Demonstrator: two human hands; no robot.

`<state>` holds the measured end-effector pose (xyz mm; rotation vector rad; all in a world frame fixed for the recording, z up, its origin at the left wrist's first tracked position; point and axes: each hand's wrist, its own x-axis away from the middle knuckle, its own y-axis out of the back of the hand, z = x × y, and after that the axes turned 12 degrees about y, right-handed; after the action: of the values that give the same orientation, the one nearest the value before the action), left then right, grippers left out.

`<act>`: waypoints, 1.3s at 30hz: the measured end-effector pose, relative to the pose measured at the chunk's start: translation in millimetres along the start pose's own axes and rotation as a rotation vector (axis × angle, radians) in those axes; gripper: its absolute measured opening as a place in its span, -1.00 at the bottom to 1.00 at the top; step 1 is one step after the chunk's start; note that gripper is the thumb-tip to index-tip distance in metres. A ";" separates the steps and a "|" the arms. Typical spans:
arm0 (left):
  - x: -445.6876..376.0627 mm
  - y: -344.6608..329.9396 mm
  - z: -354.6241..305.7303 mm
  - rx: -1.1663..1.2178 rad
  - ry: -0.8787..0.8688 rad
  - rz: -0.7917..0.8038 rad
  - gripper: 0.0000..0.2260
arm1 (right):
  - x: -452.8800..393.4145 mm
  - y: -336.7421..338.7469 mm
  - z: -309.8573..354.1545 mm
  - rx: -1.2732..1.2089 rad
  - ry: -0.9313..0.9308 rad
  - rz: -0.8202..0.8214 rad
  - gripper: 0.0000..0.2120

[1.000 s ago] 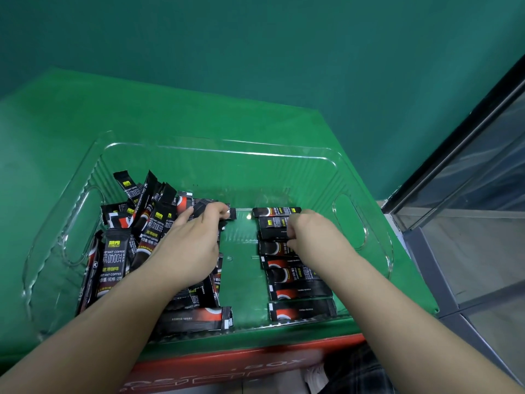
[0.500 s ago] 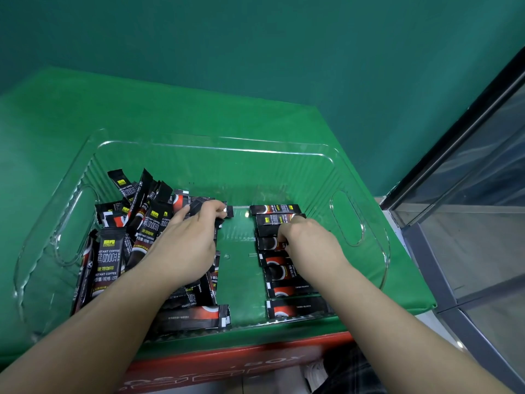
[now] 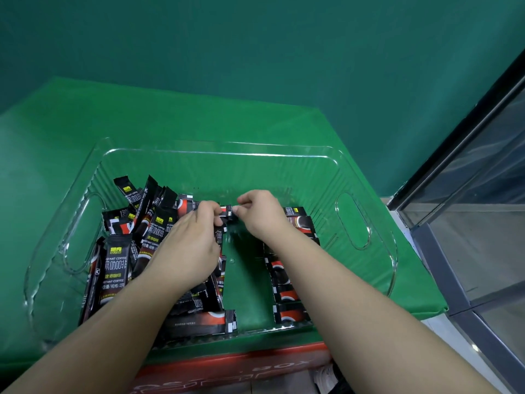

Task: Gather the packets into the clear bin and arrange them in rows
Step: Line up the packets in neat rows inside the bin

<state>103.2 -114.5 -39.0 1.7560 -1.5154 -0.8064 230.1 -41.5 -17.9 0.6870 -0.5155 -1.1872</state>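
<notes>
Setting appeared to be a staged work or data-collection station rather than a home. The table (image 3: pixel 199 115) was draped in a plain green cover, and the wall (image 3: pixel 255 38) behind was a flat teal-green with no fittings. A glass-panelled, dark-framed door or cabinet (image 3: pixel 468 223) stood at the right edge; which of the two could not be told from this angle. A red printed carton (image 3: pixel 227 371) sat below the table's near edge. A clear bin (image 3: pixel 366 177) held many identical black instant-coffee packets (image 3: pixel 113 265), suggesting bulk stock.
</notes>
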 end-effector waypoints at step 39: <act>-3.6 -2.1 1.5 -0.054 -0.029 0.000 -0.73 | 25.6 86.7 4.8 0.828 -0.071 0.702 -0.68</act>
<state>102.7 -110.9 -41.6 1.7117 -1.4990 -0.8676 291.6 -48.2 48.2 1.0398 -1.2195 -0.2986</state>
